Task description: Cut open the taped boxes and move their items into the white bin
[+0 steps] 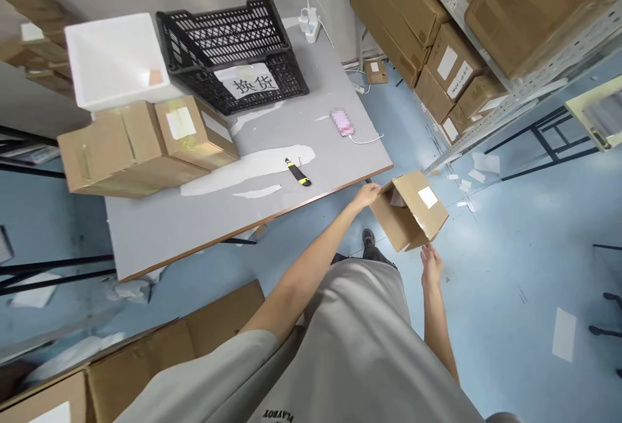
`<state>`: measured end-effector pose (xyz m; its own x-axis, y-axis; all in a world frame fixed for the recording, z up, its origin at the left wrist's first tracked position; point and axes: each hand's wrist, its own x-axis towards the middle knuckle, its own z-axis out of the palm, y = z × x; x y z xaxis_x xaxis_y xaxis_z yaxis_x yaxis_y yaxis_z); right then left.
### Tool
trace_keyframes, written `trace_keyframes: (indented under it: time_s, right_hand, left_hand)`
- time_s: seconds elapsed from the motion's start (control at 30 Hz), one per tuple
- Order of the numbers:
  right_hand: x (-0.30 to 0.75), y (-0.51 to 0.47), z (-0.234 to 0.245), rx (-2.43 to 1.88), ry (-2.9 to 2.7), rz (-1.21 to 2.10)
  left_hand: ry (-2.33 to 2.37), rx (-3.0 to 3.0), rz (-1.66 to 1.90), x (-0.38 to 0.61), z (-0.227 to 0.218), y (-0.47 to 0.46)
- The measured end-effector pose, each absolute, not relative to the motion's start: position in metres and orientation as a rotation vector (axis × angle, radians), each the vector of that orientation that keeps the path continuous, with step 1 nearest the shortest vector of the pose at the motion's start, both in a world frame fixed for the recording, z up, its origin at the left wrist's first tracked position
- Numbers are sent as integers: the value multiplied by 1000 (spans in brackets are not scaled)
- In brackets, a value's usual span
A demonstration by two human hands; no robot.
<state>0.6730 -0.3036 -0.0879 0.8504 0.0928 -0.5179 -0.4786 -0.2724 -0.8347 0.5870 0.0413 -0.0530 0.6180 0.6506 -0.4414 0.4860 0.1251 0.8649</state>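
Note:
A small open cardboard box (411, 216) with a white label hangs in the air just off the corner of the grey table (204, 216). My left hand (367, 195) grips the box's near flap at its left side. Just below the box, my right hand (430, 262) has its fingers spread and holds nothing; it looks a little apart from the box. On the table lie a yellow-and-black utility knife (298, 172) and a pink phone (343, 122) on a white cable.
A black plastic crate (233, 54) with a paper sign, a white foam box (114, 60) and two taped cartons (146, 144) stand on the table. Shelving with stacked cartons (437, 41) fills the right. A large carton (146, 358) sits on the floor at lower left. Paper scraps litter the blue floor.

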Motion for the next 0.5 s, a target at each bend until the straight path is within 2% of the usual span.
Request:
trace_keyframes:
  time_s: [0.23,0.5]
  right_hand:
    - [691,-284,-116,-1830,178,948]
    - [679,-167,-125,-1817,-164,1170]
  left_hand:
    - [1280,1194,205,497,-79,14]
    - [1505,830,590,357,-68,1]
